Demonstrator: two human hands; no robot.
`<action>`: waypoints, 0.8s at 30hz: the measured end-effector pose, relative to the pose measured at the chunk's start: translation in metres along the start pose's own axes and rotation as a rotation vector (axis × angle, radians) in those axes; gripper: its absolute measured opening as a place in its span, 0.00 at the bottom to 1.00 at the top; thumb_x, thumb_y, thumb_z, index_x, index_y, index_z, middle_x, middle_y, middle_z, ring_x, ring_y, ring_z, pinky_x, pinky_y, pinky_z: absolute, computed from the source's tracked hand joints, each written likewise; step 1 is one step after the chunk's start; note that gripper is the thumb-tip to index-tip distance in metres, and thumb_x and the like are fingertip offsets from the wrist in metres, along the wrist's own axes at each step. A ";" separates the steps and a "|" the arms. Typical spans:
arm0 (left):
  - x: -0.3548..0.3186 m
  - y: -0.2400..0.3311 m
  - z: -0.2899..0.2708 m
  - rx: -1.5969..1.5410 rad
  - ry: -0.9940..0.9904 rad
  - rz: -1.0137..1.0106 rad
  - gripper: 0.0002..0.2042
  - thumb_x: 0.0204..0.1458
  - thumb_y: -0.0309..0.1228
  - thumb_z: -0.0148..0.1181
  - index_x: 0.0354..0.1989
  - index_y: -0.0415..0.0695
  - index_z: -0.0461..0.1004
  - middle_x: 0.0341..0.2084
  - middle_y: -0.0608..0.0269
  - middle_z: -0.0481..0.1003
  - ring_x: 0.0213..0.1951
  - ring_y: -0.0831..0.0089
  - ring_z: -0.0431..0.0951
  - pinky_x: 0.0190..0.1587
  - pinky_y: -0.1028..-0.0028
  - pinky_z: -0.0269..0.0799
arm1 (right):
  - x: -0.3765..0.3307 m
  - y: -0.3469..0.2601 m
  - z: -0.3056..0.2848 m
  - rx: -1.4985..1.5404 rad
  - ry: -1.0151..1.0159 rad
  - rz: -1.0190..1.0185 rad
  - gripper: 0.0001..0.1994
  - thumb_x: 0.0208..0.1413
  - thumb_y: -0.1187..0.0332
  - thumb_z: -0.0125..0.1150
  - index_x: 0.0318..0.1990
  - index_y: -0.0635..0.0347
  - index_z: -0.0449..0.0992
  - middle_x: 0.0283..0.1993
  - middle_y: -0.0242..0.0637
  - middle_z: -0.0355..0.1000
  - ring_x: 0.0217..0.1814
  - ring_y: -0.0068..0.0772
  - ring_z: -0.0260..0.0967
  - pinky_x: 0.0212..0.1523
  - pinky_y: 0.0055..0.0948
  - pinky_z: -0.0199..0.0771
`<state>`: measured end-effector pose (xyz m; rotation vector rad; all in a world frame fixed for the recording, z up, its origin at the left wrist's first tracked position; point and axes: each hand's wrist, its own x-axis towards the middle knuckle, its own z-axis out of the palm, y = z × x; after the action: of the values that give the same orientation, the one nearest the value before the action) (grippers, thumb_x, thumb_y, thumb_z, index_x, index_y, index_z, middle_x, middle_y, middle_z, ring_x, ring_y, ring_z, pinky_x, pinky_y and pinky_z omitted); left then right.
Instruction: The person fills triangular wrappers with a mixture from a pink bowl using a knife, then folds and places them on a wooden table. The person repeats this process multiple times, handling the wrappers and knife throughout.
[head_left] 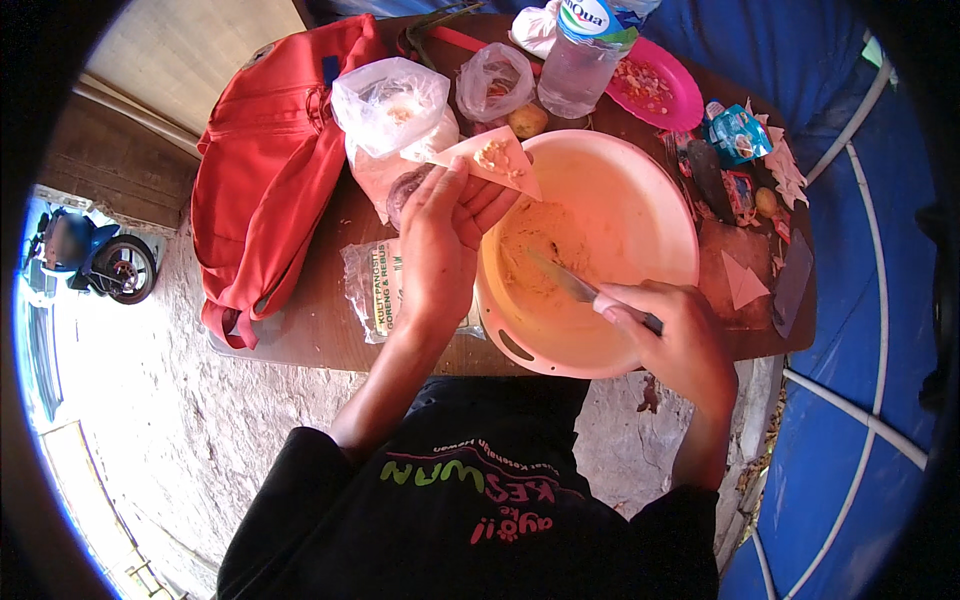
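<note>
While left grip (440, 225) pinched 1 wrapper (466, 152) dabbed with paste (496, 157), right grip (668, 325) held a knife (564, 276). It pointed into the basin (640, 185).

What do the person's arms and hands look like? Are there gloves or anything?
No gloves that I can see! The left hand and right hand are bare, with no rings or watch showing. The forearms are bare too. Higher up are black sleeves, part of a black shirt with green and pink printing.

Above the basin (650, 195), the far right is open, with 1 bottle (577, 82) blocking beyond.
</note>
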<state>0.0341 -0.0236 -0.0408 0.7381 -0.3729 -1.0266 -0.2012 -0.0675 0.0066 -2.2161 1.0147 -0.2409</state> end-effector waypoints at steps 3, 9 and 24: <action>0.001 -0.009 -0.001 0.032 -0.011 0.046 0.16 0.69 0.32 0.43 0.54 0.30 0.69 0.49 0.50 0.76 0.52 0.66 0.78 0.60 0.67 0.73 | 0.012 -0.001 0.006 -0.076 -0.033 -0.046 0.12 0.59 0.67 0.63 0.44 0.67 0.82 0.38 0.49 0.80 0.37 0.42 0.80 0.41 0.32 0.75; -0.004 -0.011 -0.001 0.088 0.008 0.102 0.17 0.69 0.33 0.44 0.55 0.30 0.69 0.48 0.51 0.76 0.52 0.67 0.78 0.60 0.68 0.72 | 0.022 -0.004 0.010 -0.108 -0.090 -0.088 0.10 0.57 0.68 0.64 0.42 0.65 0.83 0.40 0.48 0.80 0.40 0.46 0.80 0.44 0.34 0.77; -0.005 -0.012 0.001 0.118 0.008 0.123 0.18 0.69 0.34 0.44 0.55 0.29 0.69 0.50 0.49 0.76 0.52 0.66 0.78 0.60 0.66 0.72 | 0.016 0.016 0.000 0.476 -0.324 0.171 0.14 0.61 0.66 0.63 0.47 0.69 0.81 0.34 0.36 0.81 0.34 0.19 0.73 0.35 0.22 0.72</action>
<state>0.0232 -0.0235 -0.0486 0.8146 -0.4692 -0.8915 -0.2002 -0.0864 -0.0058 -1.6631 0.8556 -0.0353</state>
